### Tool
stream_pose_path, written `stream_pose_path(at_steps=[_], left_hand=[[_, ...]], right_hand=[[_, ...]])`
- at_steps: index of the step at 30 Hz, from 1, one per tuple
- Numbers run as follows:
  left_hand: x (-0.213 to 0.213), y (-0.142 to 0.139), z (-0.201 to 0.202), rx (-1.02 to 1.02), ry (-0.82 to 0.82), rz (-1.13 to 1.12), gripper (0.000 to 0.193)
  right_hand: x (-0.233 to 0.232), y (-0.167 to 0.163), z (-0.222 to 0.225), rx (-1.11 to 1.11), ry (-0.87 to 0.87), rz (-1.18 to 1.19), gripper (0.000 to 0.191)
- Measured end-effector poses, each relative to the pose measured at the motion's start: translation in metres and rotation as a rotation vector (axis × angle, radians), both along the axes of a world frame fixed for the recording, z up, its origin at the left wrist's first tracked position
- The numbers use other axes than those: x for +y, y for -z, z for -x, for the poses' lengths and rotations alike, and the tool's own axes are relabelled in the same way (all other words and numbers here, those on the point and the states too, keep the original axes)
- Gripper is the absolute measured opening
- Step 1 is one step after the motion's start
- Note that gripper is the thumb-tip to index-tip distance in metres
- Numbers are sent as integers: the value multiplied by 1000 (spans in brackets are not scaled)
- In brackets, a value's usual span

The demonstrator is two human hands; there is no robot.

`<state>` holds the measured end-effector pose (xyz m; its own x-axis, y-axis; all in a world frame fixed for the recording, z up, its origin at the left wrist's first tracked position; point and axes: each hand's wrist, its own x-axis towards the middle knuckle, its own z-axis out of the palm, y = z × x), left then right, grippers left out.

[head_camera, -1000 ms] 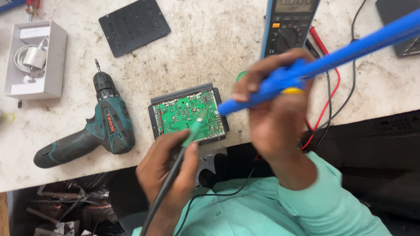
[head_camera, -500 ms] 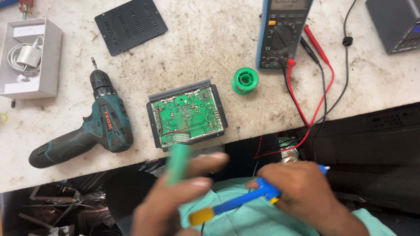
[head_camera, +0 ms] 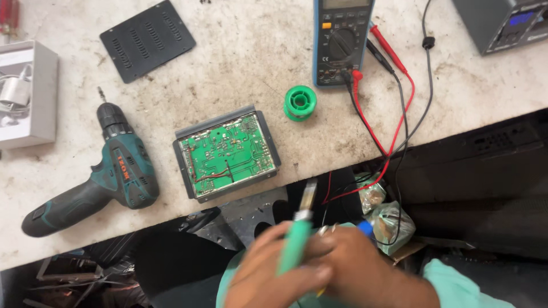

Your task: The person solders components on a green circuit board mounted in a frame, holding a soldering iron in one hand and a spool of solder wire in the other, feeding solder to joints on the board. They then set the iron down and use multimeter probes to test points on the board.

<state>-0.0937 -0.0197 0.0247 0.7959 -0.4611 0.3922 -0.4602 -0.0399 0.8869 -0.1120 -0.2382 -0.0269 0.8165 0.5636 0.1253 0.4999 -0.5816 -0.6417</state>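
Note:
Both my hands are low in the view, below the table edge and blurred. My left hand (head_camera: 268, 279) grips a green-handled soldering iron (head_camera: 295, 251) with its metal tip pointing up toward the table. My right hand (head_camera: 365, 268) is closed right beside it, and only the blue end of a tool (head_camera: 365, 228) shows above its fingers. An open grey case with a green circuit board (head_camera: 228, 153) lies on the table above the hands, untouched. A green solder spool (head_camera: 299, 102) sits to the right of the board.
A multimeter (head_camera: 342, 40) with red and black leads (head_camera: 394, 131) lies at the back right, next to a grey device (head_camera: 508, 23). A teal cordless drill (head_camera: 108, 171) lies left of the board. A black vented cover (head_camera: 147, 39) and a white box (head_camera: 28, 97) are at the back left.
Both hands have dropped from over the circuit board to below the table edge. The blue tool, raised high a second ago, is now mostly hidden in my right hand.

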Motion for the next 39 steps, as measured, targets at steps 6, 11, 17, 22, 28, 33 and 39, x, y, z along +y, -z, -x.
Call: stream_pose_path(at_steps=[6,11,17,22,28,33,39], left_hand=[[156,66,-18,66,-88,-195,33],[195,144,-4,112,27,-307,40],[180,176,27,111,-21,-315,44],[155,149,-4,86,192,-239,60],[39,54,9,251,134,-204,52],[74,80,-4,128,216,-375,52],[126,139,24,111,32,-392,63]], right_hand=[[-63,-7,-13,257,319,-458,61],[-91,-5,-12,351,587,-1230,64],[-119,-11,-9,-52,444,-1250,64],[-109,-22,-7,-92,531,-461,50],[-54,8,17,101,181,168,21],[-97,67,24,172,661,-73,17],[-127,135,38,167,790,-20,21]])
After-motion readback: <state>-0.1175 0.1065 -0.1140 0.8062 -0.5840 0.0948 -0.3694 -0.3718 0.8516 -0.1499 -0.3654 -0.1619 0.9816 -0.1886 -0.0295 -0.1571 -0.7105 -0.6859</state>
